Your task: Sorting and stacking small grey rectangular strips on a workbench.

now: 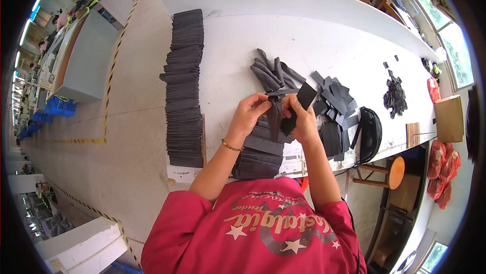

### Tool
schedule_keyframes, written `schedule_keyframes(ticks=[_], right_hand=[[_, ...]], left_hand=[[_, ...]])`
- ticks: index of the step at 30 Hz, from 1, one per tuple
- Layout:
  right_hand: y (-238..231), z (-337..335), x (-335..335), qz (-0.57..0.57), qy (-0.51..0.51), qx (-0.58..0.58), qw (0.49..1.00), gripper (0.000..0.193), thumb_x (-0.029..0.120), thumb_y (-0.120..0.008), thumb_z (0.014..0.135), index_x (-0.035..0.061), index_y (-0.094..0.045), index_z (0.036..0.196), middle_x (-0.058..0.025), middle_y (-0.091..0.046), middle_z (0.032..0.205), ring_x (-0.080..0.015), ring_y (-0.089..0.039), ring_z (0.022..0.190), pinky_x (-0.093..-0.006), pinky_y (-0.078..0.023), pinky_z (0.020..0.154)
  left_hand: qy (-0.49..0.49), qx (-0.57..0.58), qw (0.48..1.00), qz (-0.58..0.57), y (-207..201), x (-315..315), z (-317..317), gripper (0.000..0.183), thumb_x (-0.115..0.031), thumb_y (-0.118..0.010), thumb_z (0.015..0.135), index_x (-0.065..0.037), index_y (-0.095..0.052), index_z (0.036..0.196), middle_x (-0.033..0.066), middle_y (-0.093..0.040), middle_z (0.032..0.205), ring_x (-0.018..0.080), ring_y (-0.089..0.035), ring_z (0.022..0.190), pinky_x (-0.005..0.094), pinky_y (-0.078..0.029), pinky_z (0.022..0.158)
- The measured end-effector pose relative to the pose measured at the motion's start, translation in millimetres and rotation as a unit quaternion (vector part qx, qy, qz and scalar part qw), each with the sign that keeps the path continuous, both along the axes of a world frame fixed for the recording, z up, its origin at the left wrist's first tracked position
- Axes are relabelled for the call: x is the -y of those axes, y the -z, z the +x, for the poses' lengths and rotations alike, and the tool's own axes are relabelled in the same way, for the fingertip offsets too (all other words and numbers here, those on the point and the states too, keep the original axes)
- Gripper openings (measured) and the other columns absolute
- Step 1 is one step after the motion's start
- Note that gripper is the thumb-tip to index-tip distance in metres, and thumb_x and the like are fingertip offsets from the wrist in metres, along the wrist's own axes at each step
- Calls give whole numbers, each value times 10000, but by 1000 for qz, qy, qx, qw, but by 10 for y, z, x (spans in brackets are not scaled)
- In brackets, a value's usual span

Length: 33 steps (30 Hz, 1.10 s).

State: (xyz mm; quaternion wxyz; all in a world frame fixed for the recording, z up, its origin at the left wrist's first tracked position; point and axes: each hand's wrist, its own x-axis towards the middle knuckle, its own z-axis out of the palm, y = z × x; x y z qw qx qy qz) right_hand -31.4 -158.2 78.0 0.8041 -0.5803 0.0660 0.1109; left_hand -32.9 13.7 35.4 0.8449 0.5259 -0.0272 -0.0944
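Observation:
Above a white worktable (314, 36), my left hand (249, 112) and my right hand (302, 117) are close together. Both grip the same dark grey fabric piece (276, 114), which hangs folded between them. My right hand also pinches a flat black rectangular piece (306, 94) against it. Directly below my hands lies a stack of dark grey strips (260, 152). A gold bracelet (231, 146) sits on my left wrist.
A long row of stacked dark grey pieces (185, 87) runs along the table's left edge. Loose grey strips (273, 71), black rectangles (334, 102) and a small scrap pile (395, 97) lie farther out. A wooden stool (390, 173) and a cardboard box (449, 118) stand to the right.

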Motion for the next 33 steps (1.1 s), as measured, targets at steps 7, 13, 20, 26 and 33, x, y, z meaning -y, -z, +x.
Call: schedule_keyframes(ticks=[7, 13, 20, 26, 33], right_hand=[[-25, 11, -6, -186, -64, 121, 973, 111, 111, -668, 875, 19, -614, 905, 3, -572, 762, -71, -530, 737, -252, -433, 691], [19, 38, 76, -46, 43, 63, 996, 208, 166, -659, 901, 1, -603, 1017, -12, -574, 806, -81, -473, 659, -236, -379, 619], [81, 99, 5, -37, 93, 59, 993, 156, 126, -669, 879, 10, -621, 971, 23, -550, 722, -75, -490, 643, -232, -378, 587], [-48, 83, 113, -184, 38, 97, 977, 173, 89, -697, 852, -5, -619, 975, 15, -567, 748, -56, -497, 652, -212, -400, 594], [141, 81, 62, -107, -14, 68, 992, 183, 64, -681, 845, -1, -653, 1014, 18, -609, 792, -43, -508, 677, -217, -427, 625]], left_hand=[[10, -27, 999, -25, 38, -32, -2, 111, -99, -661, 907, -21, -635, 981, -29, -623, 863, 37, -560, 798, 193, -456, 721], [-13, -6, 1000, -11, 68, -22, 18, 115, -113, -677, 897, -34, -634, 968, -32, -622, 865, 39, -561, 786, 194, -464, 723], [36, -10, 999, -10, 92, -65, 25, 107, -110, -643, 919, -30, -600, 975, 4, -636, 884, 76, -612, 812, 224, -505, 733], [19, -50, 997, -59, 67, -74, 20, 136, -117, -526, 980, -7, -528, 1060, 105, -663, 925, 219, -700, 800, 333, -591, 712], [17, -54, 998, -29, 34, -26, 18, 154, -114, -535, 978, 7, -543, 1073, 95, -668, 895, 190, -691, 786, 286, -576, 688]])
